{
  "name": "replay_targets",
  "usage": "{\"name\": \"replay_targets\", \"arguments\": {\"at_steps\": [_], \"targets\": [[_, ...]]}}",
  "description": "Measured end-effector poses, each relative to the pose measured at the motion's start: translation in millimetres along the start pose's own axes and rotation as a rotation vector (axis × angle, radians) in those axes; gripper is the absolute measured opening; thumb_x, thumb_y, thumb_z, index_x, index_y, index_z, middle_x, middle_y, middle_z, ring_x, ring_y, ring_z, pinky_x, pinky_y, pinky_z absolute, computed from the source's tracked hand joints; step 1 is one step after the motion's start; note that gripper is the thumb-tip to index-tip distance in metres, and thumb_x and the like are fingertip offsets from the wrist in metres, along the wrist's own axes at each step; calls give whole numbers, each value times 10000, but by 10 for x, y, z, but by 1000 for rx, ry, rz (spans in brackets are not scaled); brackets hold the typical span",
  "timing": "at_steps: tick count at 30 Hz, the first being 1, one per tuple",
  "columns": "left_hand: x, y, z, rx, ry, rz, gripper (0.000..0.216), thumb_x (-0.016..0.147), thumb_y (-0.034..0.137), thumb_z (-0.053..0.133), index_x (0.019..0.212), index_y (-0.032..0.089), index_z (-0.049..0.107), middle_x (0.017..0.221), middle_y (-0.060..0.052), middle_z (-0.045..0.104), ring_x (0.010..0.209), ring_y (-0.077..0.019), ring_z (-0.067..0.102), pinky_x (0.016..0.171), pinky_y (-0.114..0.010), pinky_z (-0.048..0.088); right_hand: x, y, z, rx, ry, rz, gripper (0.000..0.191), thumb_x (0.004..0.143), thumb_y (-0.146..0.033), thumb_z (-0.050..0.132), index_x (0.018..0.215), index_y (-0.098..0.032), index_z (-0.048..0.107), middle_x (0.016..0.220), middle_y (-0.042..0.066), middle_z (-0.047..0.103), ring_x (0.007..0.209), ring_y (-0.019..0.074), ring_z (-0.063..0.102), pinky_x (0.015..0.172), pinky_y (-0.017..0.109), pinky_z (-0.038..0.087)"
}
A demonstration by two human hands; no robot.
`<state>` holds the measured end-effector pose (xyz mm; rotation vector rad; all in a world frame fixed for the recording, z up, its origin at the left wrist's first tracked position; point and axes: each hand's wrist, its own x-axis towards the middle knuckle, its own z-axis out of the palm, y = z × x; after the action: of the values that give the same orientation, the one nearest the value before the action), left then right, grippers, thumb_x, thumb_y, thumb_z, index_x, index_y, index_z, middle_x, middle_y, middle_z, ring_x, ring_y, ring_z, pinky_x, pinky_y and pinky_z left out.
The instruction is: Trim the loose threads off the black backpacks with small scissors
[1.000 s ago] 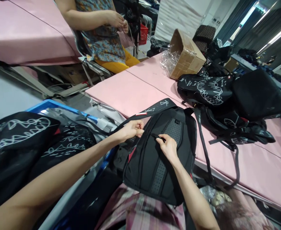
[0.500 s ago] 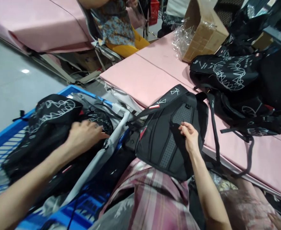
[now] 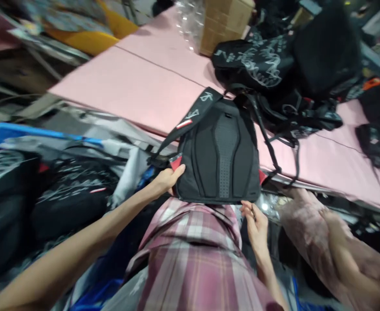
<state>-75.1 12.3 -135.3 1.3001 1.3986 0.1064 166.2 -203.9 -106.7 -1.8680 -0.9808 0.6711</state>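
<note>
A black backpack lies back-panel up over the edge of the pink table, its lower end toward my lap. My left hand grips its lower left corner by the red trim. My right hand touches the lower right edge, with a thin dark object pinched between its fingers. One shoulder strap with white markings runs up and to the left. The picture is motion-blurred.
A pile of black backpacks with white scribble print sits at the table's far right, beside a cardboard box and clear plastic. A blue crate at the left holds more black bags. Pink fabric lies at lower right.
My left hand left the bags in the blue crate and came back to the backpack's lower left corner. My right hand slid from the back panel to the bottom edge. The view swung right.
</note>
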Motion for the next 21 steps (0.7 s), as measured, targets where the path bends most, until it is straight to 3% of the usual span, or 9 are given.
{"name": "replay_targets", "arguments": {"at_steps": [3,5,8,11,16,21], "targets": [[-52,190,223,-130,-123,24,636,774,624,388,855,32,607,568,-93,642,558,-267,641,521,-324,519,41,132,-85,-38,398,11,310,844,-384,486,1008,-159,623,743,23,605,723,163,570,702,293,441],[-68,290,323,-182,-159,25,617,773,603,421,900,25,594,593,-90,657,580,-261,648,549,-339,536,184,241,-182,-124,520,9,343,807,-393,531,1044,-157,609,866,50,625,815,178,573,748,303,438],[-76,364,384,-218,-149,-24,530,791,547,446,893,47,589,591,-80,664,584,-248,651,553,-341,545,378,379,-314,-198,519,41,367,742,-403,607,1007,-148,600,896,62,634,833,187,577,757,303,440],[-88,367,399,-248,-124,-33,473,826,516,394,833,86,591,565,-71,659,546,-234,642,531,-330,537,416,444,-348,-188,489,47,315,781,-399,566,970,-149,590,815,50,649,739,172,592,703,287,449],[-119,377,426,-254,-107,-72,425,843,468,416,792,83,589,472,-49,611,501,-215,622,488,-290,521,324,447,-337,-381,539,-120,265,866,-354,453,934,-157,617,832,76,664,726,180,597,684,287,436],[-150,419,443,-247,-98,-70,386,865,422,423,864,67,574,436,-15,573,451,-187,590,471,-275,519,349,458,-387,-546,471,-258,216,881,-265,419,890,-150,601,805,75,638,736,179,584,654,270,418]]}}
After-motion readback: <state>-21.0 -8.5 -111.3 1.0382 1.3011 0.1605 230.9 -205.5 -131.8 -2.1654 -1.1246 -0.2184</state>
